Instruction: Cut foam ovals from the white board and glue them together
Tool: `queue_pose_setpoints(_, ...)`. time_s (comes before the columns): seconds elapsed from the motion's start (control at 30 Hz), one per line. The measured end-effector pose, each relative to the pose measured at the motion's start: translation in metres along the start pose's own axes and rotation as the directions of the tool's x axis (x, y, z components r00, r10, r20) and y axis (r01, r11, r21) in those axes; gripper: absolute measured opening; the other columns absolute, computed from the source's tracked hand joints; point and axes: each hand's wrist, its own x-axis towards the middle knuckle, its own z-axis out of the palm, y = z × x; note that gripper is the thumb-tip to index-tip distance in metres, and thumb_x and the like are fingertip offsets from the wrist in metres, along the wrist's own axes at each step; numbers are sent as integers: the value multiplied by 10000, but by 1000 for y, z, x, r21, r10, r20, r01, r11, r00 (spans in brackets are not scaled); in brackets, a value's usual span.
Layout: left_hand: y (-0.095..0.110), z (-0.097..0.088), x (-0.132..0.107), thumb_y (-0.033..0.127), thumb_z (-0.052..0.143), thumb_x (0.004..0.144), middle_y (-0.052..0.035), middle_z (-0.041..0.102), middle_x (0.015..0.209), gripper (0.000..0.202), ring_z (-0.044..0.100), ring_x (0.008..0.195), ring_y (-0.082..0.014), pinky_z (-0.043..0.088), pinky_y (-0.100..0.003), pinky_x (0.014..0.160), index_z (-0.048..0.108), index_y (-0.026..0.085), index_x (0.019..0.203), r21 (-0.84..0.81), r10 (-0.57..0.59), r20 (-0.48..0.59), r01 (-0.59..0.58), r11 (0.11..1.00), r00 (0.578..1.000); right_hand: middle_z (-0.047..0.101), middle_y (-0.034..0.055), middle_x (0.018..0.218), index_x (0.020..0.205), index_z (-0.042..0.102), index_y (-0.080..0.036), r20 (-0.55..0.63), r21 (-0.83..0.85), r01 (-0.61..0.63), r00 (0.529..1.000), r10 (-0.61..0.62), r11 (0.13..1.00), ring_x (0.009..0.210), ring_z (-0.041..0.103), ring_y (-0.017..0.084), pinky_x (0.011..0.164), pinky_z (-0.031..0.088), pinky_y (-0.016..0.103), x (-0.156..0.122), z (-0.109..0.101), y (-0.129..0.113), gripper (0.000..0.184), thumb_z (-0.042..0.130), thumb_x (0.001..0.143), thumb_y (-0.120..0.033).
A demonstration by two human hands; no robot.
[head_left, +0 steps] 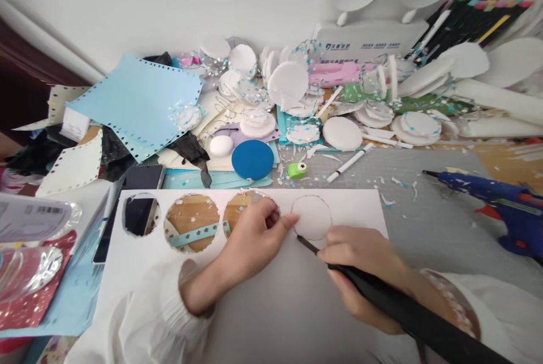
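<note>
A white foam sheet (254, 290) lies in front of me with three round holes cut along its top edge. A fourth circle (313, 217) is outlined to the right of them, still in the sheet. My left hand (254, 239) presses down on the sheet beside that circle, fingertips at its left edge. My right hand (365, 268) grips a long black cutting tool (403, 307), whose thin tip touches the circle's lower left edge.
A blue glue gun (504, 206) lies at right. Behind the sheet are a blue disc (253, 159), a green frog punch (297, 169), a white marker (350, 163), several white foam discs (341, 133), light blue paper (136, 101) and a phone (136, 194).
</note>
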Motion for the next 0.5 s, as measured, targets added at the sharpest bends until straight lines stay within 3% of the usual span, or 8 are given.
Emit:
queue_pose_setpoints(0.17,2,1,-3,450,540,790,59,359,554,363,334,533,-103,253,-260,504,360,221,572,28,15,-13,-15,1000,1000,513,-37,601,851,452,-230,49,15,-33,998,33,999,524,491,136,551,392,271,1,-8,-1,149,433,786,-96)
queue_pose_setpoints(0.37,3,5,-3,409,541,803,58,382,551,349,345,535,-104,256,-258,511,355,218,577,37,8,-36,-7,999,999,527,-42,596,847,444,-237,-62,11,-49,997,50,999,513,520,132,557,404,270,3,-1,-6,156,421,803,-89)
queue_pose_setpoints(0.5,3,6,-2,387,544,805,60,375,543,351,342,531,-104,250,-259,510,345,220,569,44,-7,-32,8,999,999,519,-45,585,821,454,-231,-65,-12,-64,996,63,998,511,508,122,548,397,255,4,5,-7,136,425,816,-98)
